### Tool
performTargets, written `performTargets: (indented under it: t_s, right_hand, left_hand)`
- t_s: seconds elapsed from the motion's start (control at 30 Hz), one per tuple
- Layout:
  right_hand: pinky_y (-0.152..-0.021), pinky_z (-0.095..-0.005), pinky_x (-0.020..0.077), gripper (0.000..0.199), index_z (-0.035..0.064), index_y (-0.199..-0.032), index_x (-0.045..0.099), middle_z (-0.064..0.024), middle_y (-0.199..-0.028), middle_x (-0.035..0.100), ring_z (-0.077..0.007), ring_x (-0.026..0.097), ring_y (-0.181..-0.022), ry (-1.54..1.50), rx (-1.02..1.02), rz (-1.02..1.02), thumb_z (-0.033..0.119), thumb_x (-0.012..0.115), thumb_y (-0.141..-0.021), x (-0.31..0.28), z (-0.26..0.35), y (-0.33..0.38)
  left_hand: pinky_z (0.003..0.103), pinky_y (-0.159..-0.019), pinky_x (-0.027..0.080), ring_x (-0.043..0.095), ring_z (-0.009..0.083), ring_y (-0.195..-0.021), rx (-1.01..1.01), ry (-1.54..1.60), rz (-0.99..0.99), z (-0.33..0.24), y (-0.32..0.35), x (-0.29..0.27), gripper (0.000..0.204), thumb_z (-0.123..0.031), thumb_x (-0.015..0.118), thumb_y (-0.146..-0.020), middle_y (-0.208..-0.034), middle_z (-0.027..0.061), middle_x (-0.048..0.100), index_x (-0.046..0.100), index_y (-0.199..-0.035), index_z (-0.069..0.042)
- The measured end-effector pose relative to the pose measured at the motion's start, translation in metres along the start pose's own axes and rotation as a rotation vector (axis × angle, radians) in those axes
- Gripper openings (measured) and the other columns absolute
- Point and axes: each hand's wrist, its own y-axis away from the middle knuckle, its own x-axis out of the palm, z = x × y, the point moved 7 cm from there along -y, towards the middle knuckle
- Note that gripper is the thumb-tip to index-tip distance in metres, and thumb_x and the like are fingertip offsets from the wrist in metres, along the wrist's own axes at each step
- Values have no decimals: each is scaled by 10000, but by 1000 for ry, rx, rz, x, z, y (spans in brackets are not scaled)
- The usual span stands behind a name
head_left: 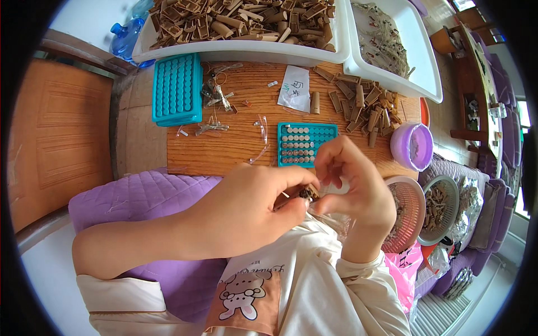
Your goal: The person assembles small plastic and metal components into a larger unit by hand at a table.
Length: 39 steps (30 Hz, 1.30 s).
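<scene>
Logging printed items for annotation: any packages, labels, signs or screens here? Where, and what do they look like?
Paper slip: on the wooden table between the two teal trays, white rectangle with handwriting.
Pink bag: lower right beside the right forearm, bright pink plastic with dark print.
No signs or screens show.

Battery tray (306,144) on table (235,140), behind hands; bowl (413,147) at right.

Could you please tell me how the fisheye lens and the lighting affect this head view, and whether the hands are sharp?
Head view: a black circular rim frames the picture, and the wooden table edge bows; daylight is even, overexposing the white tray; the left hand and right hand are fairly sharp, while the small brown piece between them is too small to read.
</scene>
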Motion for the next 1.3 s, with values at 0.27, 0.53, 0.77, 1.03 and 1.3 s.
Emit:
performTargets:
  t_s: [0.27,0.53,0.77,1.03,1.3]
  right_hand:
    - [-610,-287,442,212,37,-889,592,-73,-816,554,-205,543,-663,520,98,-485,97,631,-689,-26,-111,-8]
    - [-597,-329,449,86,63,-808,572,-78,-765,529,-255,535,-681,712,26,-604,74,582,-724,-6,-121,-2]
    - [-605,-207,417,96,-17,-806,540,-59,-755,549,-95,511,-692,-127,26,-797,-78,537,-732,-17,-61,21]
    - [-611,-256,418,204,1,-812,529,-96,-790,534,-192,519,-692,53,-426,-842,-111,582,-651,21,22,33]
    - [-664,-272,437,227,15,-824,519,-110,-854,508,-204,521,-778,110,-518,-885,-81,625,-648,26,28,41]
  left_hand:
    - [205,-660,445,524,68,-704,14,454,-156,1,-8,-22,233,-70,439,-827,-876,77,562,485,-1045,-2]
    - [226,-706,460,534,87,-793,7,478,-144,7,-7,-19,264,-71,453,-831,-946,88,541,467,-1082,10]
    - [243,-795,456,533,107,-875,0,478,-119,7,-3,-11,279,-68,458,-848,-978,75,536,444,-1112,19]
    - [222,-759,462,547,93,-832,47,425,-150,2,2,-8,320,-59,527,-818,-962,60,546,442,-1117,15]
    - [209,-713,458,547,95,-841,59,393,-115,1,1,-3,343,-45,542,-808,-982,85,547,436,-1126,26]
